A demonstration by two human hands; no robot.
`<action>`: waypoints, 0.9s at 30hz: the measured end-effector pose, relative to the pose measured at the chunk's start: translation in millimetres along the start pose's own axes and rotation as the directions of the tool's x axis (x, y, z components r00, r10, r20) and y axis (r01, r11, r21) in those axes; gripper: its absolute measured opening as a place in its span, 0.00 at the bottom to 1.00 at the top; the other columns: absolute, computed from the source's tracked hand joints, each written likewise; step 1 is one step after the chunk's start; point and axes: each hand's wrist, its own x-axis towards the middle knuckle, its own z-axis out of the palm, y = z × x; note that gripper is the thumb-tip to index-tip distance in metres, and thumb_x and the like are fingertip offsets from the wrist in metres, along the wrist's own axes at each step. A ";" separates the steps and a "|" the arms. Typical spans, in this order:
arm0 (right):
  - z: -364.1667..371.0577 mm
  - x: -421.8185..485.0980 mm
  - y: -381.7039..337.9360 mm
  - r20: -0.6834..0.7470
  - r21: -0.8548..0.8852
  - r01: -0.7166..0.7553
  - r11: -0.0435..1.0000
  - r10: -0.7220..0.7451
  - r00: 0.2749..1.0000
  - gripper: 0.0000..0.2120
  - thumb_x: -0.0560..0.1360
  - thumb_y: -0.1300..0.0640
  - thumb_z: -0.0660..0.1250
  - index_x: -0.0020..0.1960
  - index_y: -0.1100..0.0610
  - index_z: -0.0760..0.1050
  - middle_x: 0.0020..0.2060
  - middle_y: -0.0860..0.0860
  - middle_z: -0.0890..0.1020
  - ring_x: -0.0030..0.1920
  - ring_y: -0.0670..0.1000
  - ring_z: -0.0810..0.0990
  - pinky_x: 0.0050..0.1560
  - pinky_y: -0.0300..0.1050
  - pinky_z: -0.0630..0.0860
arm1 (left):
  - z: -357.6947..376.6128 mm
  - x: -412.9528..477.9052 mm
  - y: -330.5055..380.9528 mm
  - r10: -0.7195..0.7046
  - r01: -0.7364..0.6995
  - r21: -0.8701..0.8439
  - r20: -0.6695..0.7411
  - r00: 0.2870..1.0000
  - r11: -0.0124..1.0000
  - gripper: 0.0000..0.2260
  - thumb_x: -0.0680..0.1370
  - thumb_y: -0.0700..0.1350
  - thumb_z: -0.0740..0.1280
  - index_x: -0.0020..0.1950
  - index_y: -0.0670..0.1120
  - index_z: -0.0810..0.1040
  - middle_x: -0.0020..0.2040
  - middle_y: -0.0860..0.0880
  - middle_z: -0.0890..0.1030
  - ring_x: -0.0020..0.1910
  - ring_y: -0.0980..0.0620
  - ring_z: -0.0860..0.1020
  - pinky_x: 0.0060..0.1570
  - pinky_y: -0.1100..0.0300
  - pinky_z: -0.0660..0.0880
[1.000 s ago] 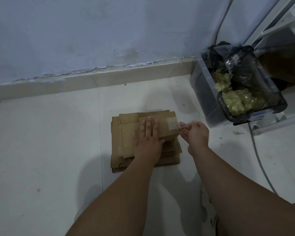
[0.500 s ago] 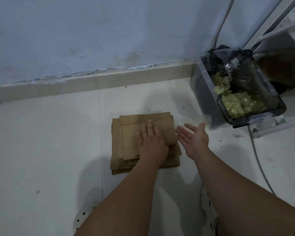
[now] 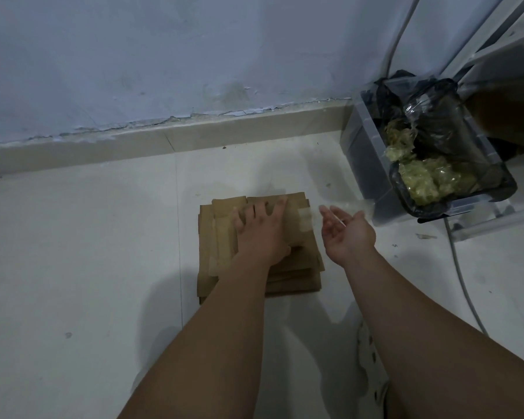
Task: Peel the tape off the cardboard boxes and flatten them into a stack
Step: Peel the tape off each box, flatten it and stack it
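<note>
A stack of flattened brown cardboard boxes (image 3: pixel 212 267) lies on the white floor. My left hand (image 3: pixel 262 234) presses flat on top of it with spread fingers. A pale patch of tape (image 3: pixel 306 219) sticks to the top piece near its right edge. Just right of the stack, my right hand (image 3: pixel 347 234) hovers palm up, fingers straight, gripping nothing. A faint clear strip of tape (image 3: pixel 359 206) shows by its thumb; I cannot tell whether it touches the hand.
A clear plastic bin (image 3: pixel 366 164) lined with a black bag holds wads of yellowish peeled tape (image 3: pixel 430 176) at the right. A grey cable (image 3: pixel 463 282) runs down the floor beside it. The wall and skirting (image 3: pixel 164 137) are behind the stack.
My right hand let go of the tape edge it pinched and turned open, palm up. My left hand slid slightly toward the far edge and spread its fingers.
</note>
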 end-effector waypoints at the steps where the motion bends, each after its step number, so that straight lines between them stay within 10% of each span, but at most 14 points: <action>1: -0.9 -0.1 1.7 0.007 0.028 -0.008 1.000 0.008 1.000 0.25 0.83 0.45 0.47 0.57 0.64 0.73 0.50 0.61 0.82 0.40 0.53 0.84 0.36 0.41 0.81 | 1.3 -1.5 -3.0 -0.003 0.003 -0.004 0.007 1.000 1.000 0.43 0.68 0.52 0.71 0.75 0.57 0.48 0.72 0.43 0.57 0.73 0.39 0.54 0.70 0.38 0.40; 5: -3.4 0.5 10.7 0.007 -0.017 0.039 0.999 -0.039 0.999 0.23 0.84 0.48 0.47 0.58 0.64 0.72 0.51 0.62 0.79 0.52 0.61 0.80 0.53 0.50 0.78 | 7.1 -7.4 -10.2 -0.011 0.013 -0.027 0.063 0.998 1.000 0.42 0.68 0.50 0.71 0.74 0.59 0.48 0.73 0.44 0.56 0.73 0.41 0.52 0.71 0.39 0.38; 12: 0.5 10.8 18.8 -0.063 -0.309 0.237 0.921 -0.269 0.961 0.13 0.81 0.58 0.56 0.45 0.61 0.77 0.45 0.57 0.82 0.45 0.54 0.83 0.44 0.43 0.80 | 13.2 -11.2 -11.8 -0.017 0.022 -0.059 0.080 0.997 0.998 0.42 0.67 0.49 0.71 0.73 0.60 0.48 0.71 0.45 0.56 0.73 0.42 0.52 0.70 0.40 0.39; 17: -7.4 20.8 9.4 0.095 -0.811 0.229 0.538 -0.265 0.960 0.11 0.73 0.66 0.62 0.45 0.53 0.79 0.42 0.50 0.80 0.45 0.50 0.79 0.44 0.41 0.76 | 14.5 -10.9 -14.1 -0.032 0.035 -0.039 0.072 0.997 0.999 0.43 0.68 0.50 0.71 0.74 0.59 0.47 0.71 0.44 0.56 0.72 0.41 0.53 0.70 0.40 0.39; 22: -19.7 16.8 36.4 0.330 -0.925 0.329 0.189 -0.030 0.944 0.30 0.71 0.50 0.71 0.71 0.48 0.67 0.63 0.53 0.71 0.55 0.51 0.74 0.47 0.39 0.75 | 12.6 -7.6 -7.5 -0.032 0.035 -0.036 0.081 0.996 0.999 0.39 0.71 0.53 0.69 0.75 0.57 0.48 0.71 0.42 0.56 0.73 0.39 0.52 0.70 0.38 0.40; 27: -20.6 17.6 44.3 0.380 -0.916 0.396 0.064 -0.177 0.908 0.24 0.74 0.44 0.68 0.66 0.54 0.73 0.55 0.49 0.77 0.51 0.48 0.74 0.42 0.35 0.67 | 13.5 -9.9 -8.8 -0.032 0.033 -0.008 0.085 0.996 0.999 0.39 0.71 0.52 0.68 0.75 0.57 0.48 0.72 0.42 0.56 0.73 0.40 0.52 0.71 0.37 0.40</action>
